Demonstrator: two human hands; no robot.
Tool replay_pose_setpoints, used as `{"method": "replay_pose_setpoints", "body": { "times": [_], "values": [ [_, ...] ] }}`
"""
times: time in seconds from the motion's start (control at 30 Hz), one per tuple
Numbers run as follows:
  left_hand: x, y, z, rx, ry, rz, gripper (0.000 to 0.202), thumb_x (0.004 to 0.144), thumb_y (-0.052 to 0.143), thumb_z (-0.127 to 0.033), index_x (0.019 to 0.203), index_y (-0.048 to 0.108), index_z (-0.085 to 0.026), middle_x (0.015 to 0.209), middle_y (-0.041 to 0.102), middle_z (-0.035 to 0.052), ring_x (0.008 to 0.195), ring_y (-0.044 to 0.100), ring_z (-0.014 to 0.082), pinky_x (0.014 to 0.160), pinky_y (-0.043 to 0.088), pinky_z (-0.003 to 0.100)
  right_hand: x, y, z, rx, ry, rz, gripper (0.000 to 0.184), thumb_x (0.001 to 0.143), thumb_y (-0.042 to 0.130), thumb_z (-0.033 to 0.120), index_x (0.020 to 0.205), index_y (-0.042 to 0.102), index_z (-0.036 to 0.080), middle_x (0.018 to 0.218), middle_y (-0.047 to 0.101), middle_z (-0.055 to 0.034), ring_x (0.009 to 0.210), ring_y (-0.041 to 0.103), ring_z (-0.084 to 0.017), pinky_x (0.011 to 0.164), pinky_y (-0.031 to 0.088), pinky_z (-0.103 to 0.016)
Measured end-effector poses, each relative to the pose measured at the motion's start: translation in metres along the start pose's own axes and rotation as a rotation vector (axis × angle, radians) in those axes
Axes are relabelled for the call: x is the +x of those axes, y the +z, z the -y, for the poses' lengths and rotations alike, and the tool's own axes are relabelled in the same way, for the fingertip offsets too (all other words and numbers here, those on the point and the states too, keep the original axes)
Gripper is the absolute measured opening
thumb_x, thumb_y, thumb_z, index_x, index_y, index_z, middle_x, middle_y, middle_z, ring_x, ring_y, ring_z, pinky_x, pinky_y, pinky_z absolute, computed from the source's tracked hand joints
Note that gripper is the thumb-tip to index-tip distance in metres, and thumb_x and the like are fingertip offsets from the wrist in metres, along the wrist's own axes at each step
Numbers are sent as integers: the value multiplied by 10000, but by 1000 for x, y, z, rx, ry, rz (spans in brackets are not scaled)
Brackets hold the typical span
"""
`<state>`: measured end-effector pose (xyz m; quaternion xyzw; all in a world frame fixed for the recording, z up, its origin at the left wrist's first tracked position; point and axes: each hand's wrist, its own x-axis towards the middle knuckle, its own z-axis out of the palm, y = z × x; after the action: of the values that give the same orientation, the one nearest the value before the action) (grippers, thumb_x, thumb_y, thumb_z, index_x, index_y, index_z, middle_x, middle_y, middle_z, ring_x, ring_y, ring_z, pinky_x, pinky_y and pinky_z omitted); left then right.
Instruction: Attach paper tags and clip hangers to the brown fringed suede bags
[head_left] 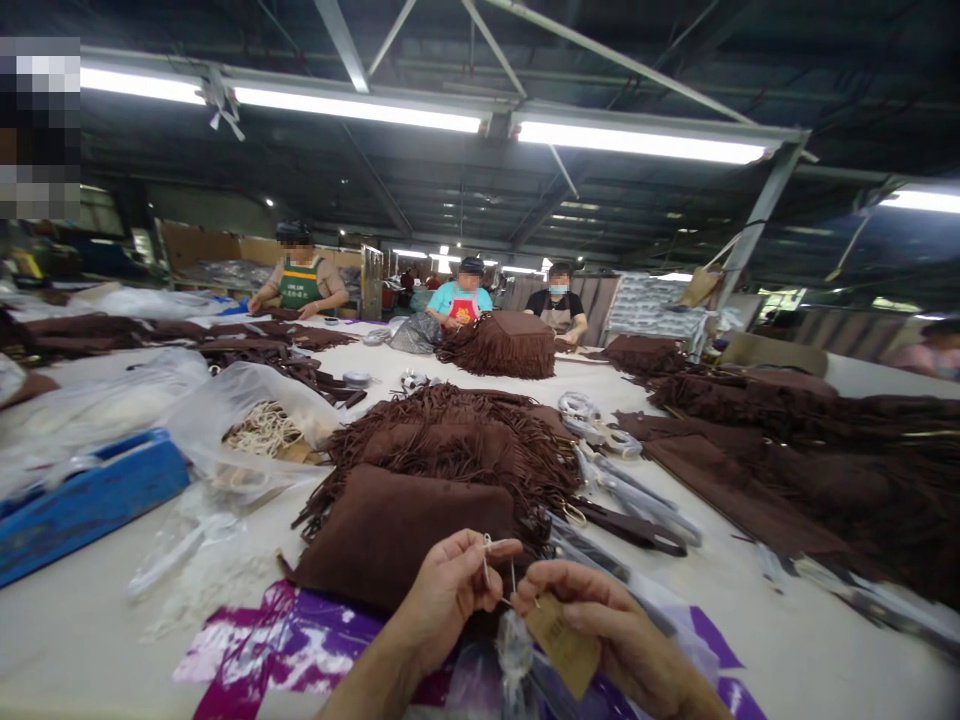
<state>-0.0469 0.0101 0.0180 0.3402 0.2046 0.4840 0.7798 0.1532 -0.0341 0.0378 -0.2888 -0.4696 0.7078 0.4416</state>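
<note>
At the bottom centre, the brown paper tag (562, 642) hangs slanted, its long axis running down to the right. The right hand (600, 625) pinches its top; the left hand (446, 590) pinches a thin white string (487, 560) (hard to make out). Both forearms are cut off below. Behind lies the brown fringed bag (420, 500).

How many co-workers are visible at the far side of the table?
3: one in a green apron at far left, one in a red apron mid-table, one in black beside them. Another person shows partly at far right.
</note>
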Motion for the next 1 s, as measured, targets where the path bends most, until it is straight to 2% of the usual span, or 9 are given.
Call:
{"method": "replay_pose_setpoints", "body": {
  "times": [0.1,0.23,0.37,0.5,0.67,0.77,0.87,0.93,1.0],
  "values": [
    [1,-2,0,-21,-41,-45,370,672,808,-329,712,498,-132,1079,701,162,443,502,12,434,340,154,6,0,-15,109,-55,-134,451,672,828,313,1097,705,226,1179,703,-106,1118,631,-249,941,467,-346],
    [1,-1,1,18,-44,-69,258,612,726,-161,768,521,-144,1187,672,135,391,531,13,351,278,134,20,6,-31,100,-151,-388,420,598,899,295,953,694,205,979,757,-84,889,712,-216,789,545,-304],
    [-1,4,6,201,-2,-4,455,622,642,-123,1073,596,-165,1328,589,165,401,605,67,314,294,155,31,18,-38,182,-198,-569,293,634,851,292,854,678,206,853,753,-29,826,718,-204,722,573,-288],
    [-2,3,10,242,18,-10,931,641,711,-134,1473,309,-246,1382,533,200,467,656,110,342,365,172,32,26,-38,326,-190,-516,315,620,720,180,936,719,180,1025,746,-62,1010,681,-219,1013,488,-360],
    [-2,-2,7,89,40,-108,1058,651,843,-302,1503,226,-183,1313,574,244,568,690,147,357,402,169,16,20,-39,385,-231,-315,640,541,590,135,1175,669,175,1332,612,-100,1283,508,-255,1137,340,-379],
    [0,-3,4,19,17,-153,1025,638,866,-350,1459,284,-156,1285,591,238,576,688,136,361,401,161,5,15,-39,323,-214,-235,708,509,617,109,1207,650,219,1379,576,-75,1328,458,-253,1103,373,-345],
    [1,-4,4,7,-11,-146,903,632,869,-373,1358,385,-139,1270,599,226,569,684,127,370,403,160,0,14,-39,127,-167,-286,436,633,759,234,1062,686,260,1313,625,-69,1238,548,-259,933,512,-326],
    [1,-4,4,16,-18,-129,795,634,864,-387,1266,450,-140,1268,598,216,550,674,114,376,398,159,1,12,-38,-92,-155,-344,260,714,766,419,882,687,238,1149,699,-76,1079,642,-262,780,563,-314],
    [1,-4,5,26,-23,-116,716,640,857,-397,1198,485,-145,1279,591,206,535,656,92,384,389,156,6,8,-38,-352,-147,-385,335,770,684,555,826,665,225,870,726,-57,822,694,-239,614,561,-293]
  ]
}}
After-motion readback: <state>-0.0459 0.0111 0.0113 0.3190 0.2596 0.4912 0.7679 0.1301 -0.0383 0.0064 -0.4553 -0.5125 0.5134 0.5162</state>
